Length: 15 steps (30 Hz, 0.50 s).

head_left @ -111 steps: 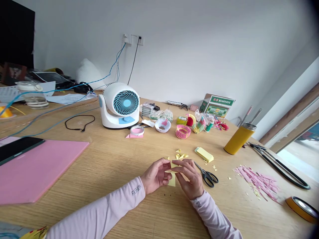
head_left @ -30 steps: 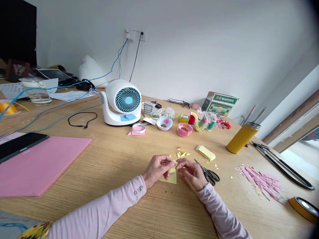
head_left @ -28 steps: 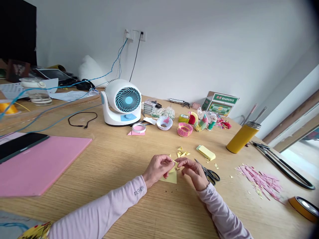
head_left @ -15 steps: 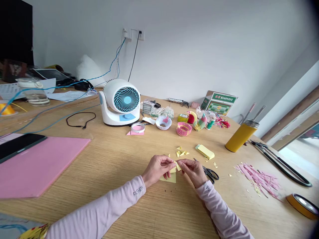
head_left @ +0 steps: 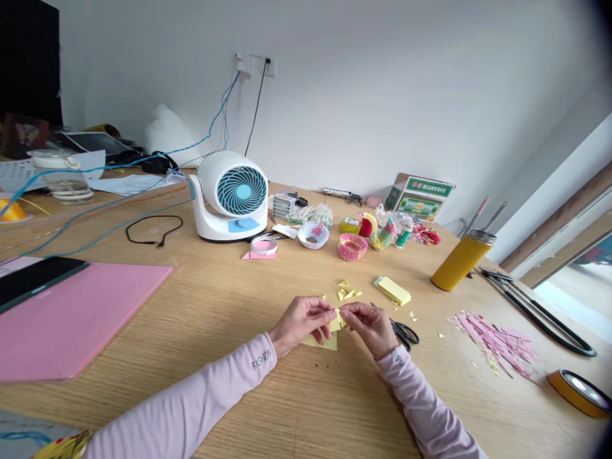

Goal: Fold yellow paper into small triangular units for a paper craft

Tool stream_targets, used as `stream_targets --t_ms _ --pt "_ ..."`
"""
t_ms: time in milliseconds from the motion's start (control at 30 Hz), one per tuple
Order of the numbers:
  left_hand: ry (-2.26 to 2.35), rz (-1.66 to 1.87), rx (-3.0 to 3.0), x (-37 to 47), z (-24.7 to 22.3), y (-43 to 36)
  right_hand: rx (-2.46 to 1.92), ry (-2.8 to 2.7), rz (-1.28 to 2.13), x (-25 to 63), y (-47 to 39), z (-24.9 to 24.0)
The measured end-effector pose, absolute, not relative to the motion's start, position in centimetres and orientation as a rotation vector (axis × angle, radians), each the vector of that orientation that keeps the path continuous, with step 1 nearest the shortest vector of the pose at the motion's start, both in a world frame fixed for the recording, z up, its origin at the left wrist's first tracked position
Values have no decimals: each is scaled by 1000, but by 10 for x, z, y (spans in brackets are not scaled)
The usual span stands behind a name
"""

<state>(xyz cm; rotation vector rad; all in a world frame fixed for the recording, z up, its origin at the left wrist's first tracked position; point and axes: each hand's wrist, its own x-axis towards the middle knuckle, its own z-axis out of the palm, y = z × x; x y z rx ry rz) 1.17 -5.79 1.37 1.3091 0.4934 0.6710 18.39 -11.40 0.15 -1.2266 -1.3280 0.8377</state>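
Observation:
Between my two hands is a small piece of yellow paper [head_left: 337, 320], pinched at its upper edge by both. My left hand [head_left: 306, 322] has thumb and forefinger closed on its left side; my right hand [head_left: 369, 326] grips the right side the same way. Beneath them a yellow paper sheet [head_left: 326, 342] lies on the table, partly covered by my left fingers. Just past my hands are several small folded yellow triangles [head_left: 345, 293]. Black-handled scissors [head_left: 404, 333] lie beside my right hand, their blades partly hidden behind it.
A stack of yellow paper strips [head_left: 393, 290] lies ahead on the right. Pink paper scraps [head_left: 497, 341], a roll of tape [head_left: 581, 392] and a yellow tumbler [head_left: 461, 261] are farther right. Behind stand a white fan [head_left: 232, 197] and a pink paper basket [head_left: 352, 247]. A pink board [head_left: 95, 312] lies left.
The yellow paper between my fingers has turned slightly and shows more of its face. Both hands keep their pinch in nearly the same place. The view has shifted a little.

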Motion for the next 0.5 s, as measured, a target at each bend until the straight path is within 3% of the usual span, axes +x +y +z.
stream_targets --t_ms 500 --pt "381 614 1236 9 23 -60 -863 -917 1399 173 -119 2"
